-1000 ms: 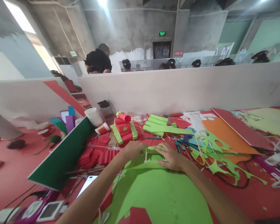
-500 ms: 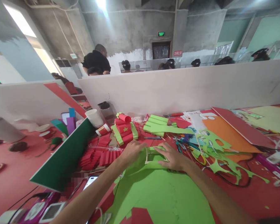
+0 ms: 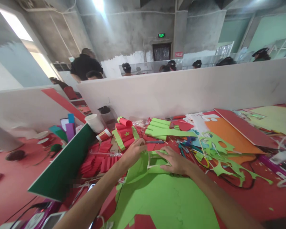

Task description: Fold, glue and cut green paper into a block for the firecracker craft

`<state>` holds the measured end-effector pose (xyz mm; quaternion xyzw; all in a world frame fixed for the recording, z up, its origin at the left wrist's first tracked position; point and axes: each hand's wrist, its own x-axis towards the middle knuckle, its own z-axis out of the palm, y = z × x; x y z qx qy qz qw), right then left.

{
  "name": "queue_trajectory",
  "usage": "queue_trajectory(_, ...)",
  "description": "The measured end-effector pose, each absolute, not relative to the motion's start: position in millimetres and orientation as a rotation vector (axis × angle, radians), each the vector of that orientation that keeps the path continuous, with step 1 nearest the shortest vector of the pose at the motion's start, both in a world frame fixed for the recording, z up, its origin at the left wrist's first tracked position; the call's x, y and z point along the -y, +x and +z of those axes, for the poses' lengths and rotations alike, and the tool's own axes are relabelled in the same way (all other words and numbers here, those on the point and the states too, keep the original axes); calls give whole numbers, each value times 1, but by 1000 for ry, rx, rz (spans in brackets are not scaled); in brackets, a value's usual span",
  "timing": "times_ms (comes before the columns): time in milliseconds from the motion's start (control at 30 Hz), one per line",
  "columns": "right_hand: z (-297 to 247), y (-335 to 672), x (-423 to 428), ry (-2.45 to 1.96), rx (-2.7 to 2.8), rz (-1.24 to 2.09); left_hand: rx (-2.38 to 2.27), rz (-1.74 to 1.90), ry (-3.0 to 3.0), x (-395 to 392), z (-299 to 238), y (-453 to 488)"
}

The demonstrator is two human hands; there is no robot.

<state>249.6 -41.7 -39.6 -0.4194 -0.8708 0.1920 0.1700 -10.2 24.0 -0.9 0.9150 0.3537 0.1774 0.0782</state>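
Note:
My left hand [image 3: 134, 153] is at the upper left of a small frame of pale sticks [image 3: 148, 161]. Its fingers are bent together close to the left end of a dark pen [image 3: 155, 142]; what they pinch is hidden. My right hand [image 3: 175, 161] grips the stick frame's right side, fingers at the far edge and thumb at the near one. The frame stands on green paper [image 3: 135, 170], which curls up at its left. Below spreads a large rounded green sheet [image 3: 166, 197] with a red paper piece [image 3: 143, 221] at its near edge.
Beyond my hands lie a red paper bundle with a star [image 3: 127, 134] and green paper rolls [image 3: 158, 125]. Green offcuts [image 3: 225, 149], pliers [image 3: 183, 149] and cables are on the right. A dark green board [image 3: 62, 168] leans at left; a white partition [image 3: 181, 89] runs behind.
My left hand has lifted from the paper beside the frame and moved up toward the pen, its fingers drawn together. My right hand keeps its hold on the frame. The view has shifted slightly.

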Motion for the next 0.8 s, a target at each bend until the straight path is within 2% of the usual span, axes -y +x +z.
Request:
queue_trajectory(133, -42, 250, 42, -1194, 2469, 533, -1215, 630, 2674, -23, 5, -4)
queue_trajectory(467, -37, 249, 42, -1179, 2483, 499, -1021, 357, 2604, -22, 13, 11)
queue_trajectory(800, -33, 247, 44, -1157, 2482, 480, -1355, 495, 2171, -6, 24, 20)
